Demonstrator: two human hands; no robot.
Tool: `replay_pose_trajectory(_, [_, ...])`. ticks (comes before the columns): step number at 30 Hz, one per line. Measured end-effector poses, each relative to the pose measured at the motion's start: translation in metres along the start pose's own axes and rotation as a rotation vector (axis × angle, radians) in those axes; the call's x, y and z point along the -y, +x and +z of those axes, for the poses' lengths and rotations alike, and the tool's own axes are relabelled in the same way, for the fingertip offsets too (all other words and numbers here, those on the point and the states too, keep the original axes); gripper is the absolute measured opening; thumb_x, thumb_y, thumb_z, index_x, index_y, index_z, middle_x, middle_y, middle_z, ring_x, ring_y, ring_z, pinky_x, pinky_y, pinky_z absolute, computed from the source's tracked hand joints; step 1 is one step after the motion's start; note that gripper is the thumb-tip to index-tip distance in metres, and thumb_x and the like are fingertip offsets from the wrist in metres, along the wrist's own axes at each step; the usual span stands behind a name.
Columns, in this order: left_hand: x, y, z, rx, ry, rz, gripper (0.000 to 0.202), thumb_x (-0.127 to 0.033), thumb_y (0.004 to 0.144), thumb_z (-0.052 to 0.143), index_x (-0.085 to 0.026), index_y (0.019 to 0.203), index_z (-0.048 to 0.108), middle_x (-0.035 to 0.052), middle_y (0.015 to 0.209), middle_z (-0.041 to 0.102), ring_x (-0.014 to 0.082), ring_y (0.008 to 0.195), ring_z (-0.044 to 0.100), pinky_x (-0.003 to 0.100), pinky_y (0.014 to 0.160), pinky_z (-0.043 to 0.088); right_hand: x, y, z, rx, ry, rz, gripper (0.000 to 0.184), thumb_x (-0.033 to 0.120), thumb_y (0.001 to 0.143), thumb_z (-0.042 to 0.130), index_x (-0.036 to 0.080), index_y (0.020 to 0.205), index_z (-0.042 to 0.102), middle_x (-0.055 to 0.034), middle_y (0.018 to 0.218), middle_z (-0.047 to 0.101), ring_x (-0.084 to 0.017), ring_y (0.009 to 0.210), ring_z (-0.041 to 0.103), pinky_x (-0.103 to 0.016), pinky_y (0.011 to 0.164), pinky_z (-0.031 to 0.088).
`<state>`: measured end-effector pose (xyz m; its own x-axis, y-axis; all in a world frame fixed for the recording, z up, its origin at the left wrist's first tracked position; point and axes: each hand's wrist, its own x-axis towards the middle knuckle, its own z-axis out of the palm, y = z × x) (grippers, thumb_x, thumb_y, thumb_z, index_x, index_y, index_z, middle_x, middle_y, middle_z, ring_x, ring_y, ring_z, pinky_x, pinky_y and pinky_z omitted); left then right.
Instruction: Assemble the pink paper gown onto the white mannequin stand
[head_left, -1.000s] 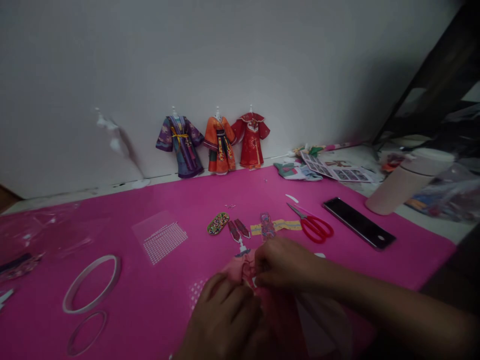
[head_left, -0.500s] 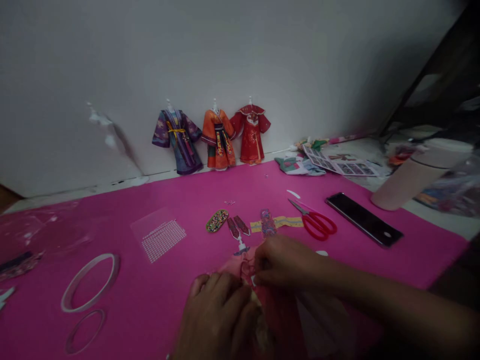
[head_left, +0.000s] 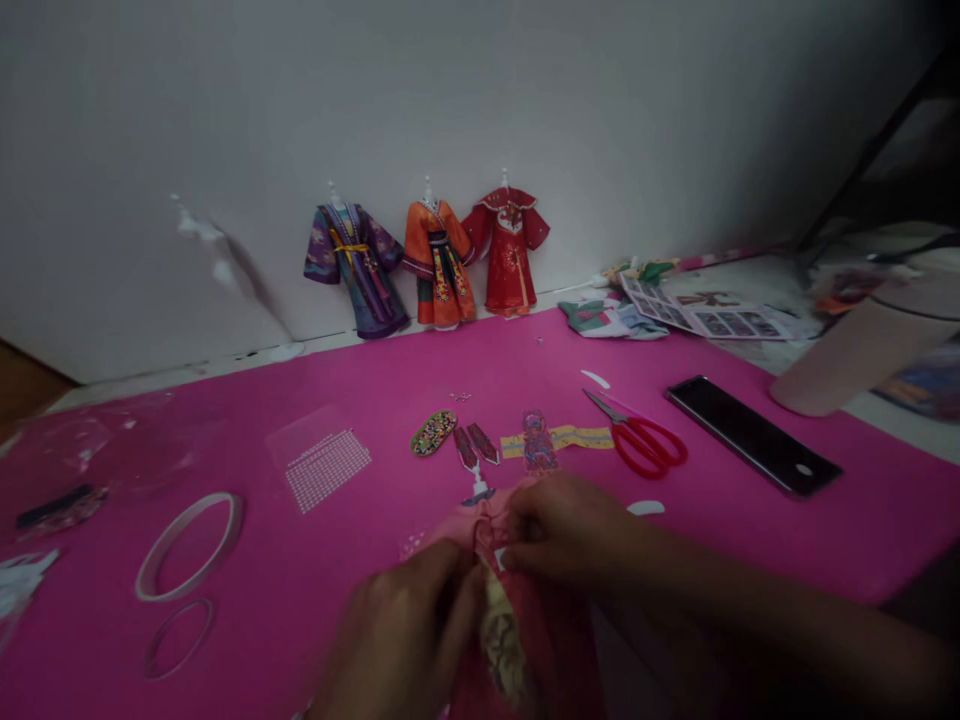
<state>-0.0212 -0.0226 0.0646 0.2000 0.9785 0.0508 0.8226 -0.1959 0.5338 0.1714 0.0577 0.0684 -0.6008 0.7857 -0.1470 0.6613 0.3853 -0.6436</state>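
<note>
A small doll dress (head_left: 555,630) in pink and red lies before me on a white doll form (head_left: 479,483), whose neck sticks out at the top. A yellowish patterned panel (head_left: 502,640) runs down its middle. My right hand (head_left: 566,525) is closed in a pinch at the dress front, by a small white piece (head_left: 500,558) at its fingertips. On the other side, my left hand (head_left: 405,630), somewhat blurred, has its fingers bent and closed on the dress. Just above the neck lie two dark red strips (head_left: 476,445) with pale edging.
Red-handled scissors (head_left: 646,445), a patterned yellow strip (head_left: 581,438) and a phone (head_left: 754,435) lie right on the pink mat (head_left: 300,620). Left are tape rolls (head_left: 234,530) and a bead sheet (head_left: 330,468). Dressed doll forms (head_left: 442,270) lean on the wall; a bottle (head_left: 862,350) stands far right.
My left hand has shifted down and left, uncovering more of the yellowish panel. The right hand keeps its pinch at the dress front. The view has shifted slightly.
</note>
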Motion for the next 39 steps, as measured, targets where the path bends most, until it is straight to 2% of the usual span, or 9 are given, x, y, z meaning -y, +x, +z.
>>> replay_pose_trajectory(4, [-0.006,0.006,-0.009,0.135,-0.025,-0.098,0.032,-0.033,0.091,0.04,-0.023,0.07,0.061,-0.0012,0.059,0.066,0.015,0.05,0.059,0.026,0.049,0.035,0.001,0.001,-0.001,0.019,-0.033,-0.029,0.005,0.017,0.071,0.065,0.018,0.067,0.065,0.003,0.06,0.06,-0.009,0.055,0.049,-0.023,0.05,0.028])
replay_pose_trajectory(10, [-0.011,0.013,-0.009,0.212,-0.051,-0.166,0.026,-0.025,0.085,0.042,-0.019,0.066,0.059,-0.0024,0.059,0.059,0.0125,0.053,0.049,0.024,0.049,0.029,0.008,0.005,-0.007,0.031,-0.058,-0.03,0.008,0.018,0.07,0.065,0.018,0.063,0.063,0.003,0.055,0.059,-0.009,0.051,0.048,-0.023,0.047,0.025])
replay_pose_trajectory(15, [-0.012,0.017,-0.003,0.269,-0.212,-0.338,0.024,-0.035,0.081,0.047,-0.017,0.069,0.059,-0.0039,0.06,0.05,0.0116,0.057,0.041,0.025,0.054,0.03,0.013,0.008,-0.013,0.051,-0.086,-0.049,0.007,0.018,0.067,0.065,0.018,0.06,0.062,0.0046,0.049,0.053,-0.009,0.046,0.043,-0.024,0.043,0.02])
replay_pose_trajectory(20, [-0.013,0.018,-0.001,0.293,-0.306,-0.455,0.029,-0.044,0.076,0.046,-0.018,0.066,0.055,-0.0036,0.063,0.045,0.0129,0.061,0.039,0.027,0.057,0.031,0.009,0.008,-0.01,0.048,-0.101,-0.148,0.022,0.016,0.069,0.065,0.017,0.049,0.055,0.0065,0.042,0.037,-0.008,0.043,0.033,-0.026,0.044,0.018])
replay_pose_trajectory(24, [-0.019,0.019,-0.001,0.282,-0.329,-0.508,0.03,-0.047,0.074,0.047,-0.019,0.064,0.05,-0.0057,0.061,0.039,0.0117,0.058,0.033,0.027,0.055,0.028,0.004,0.006,-0.005,0.037,-0.056,-0.135,0.022,0.014,0.069,0.065,0.017,0.05,0.054,0.0056,0.045,0.044,-0.008,0.045,0.04,-0.025,0.045,0.02])
replay_pose_trajectory(31, [-0.029,0.02,-0.002,0.261,-0.366,-0.594,0.024,-0.043,0.073,0.052,-0.02,0.064,0.048,-0.0078,0.053,0.038,0.01,0.05,0.034,0.025,0.049,0.025,0.0,0.003,0.0,-0.001,0.037,-0.123,0.016,0.015,0.073,0.067,0.017,0.058,0.061,0.0027,0.056,0.058,-0.008,0.052,0.048,-0.023,0.049,0.026])
replay_pose_trajectory(39, [-0.037,0.023,-0.002,0.274,-0.4,-0.734,0.02,-0.037,0.071,0.056,-0.022,0.062,0.047,-0.0084,0.042,0.042,0.0096,0.036,0.039,0.024,0.042,0.028,-0.005,0.0,0.005,-0.047,0.14,-0.127,0.02,0.012,0.073,0.067,0.017,0.055,0.061,0.0021,0.055,0.059,-0.01,0.054,0.052,-0.023,0.052,0.03])
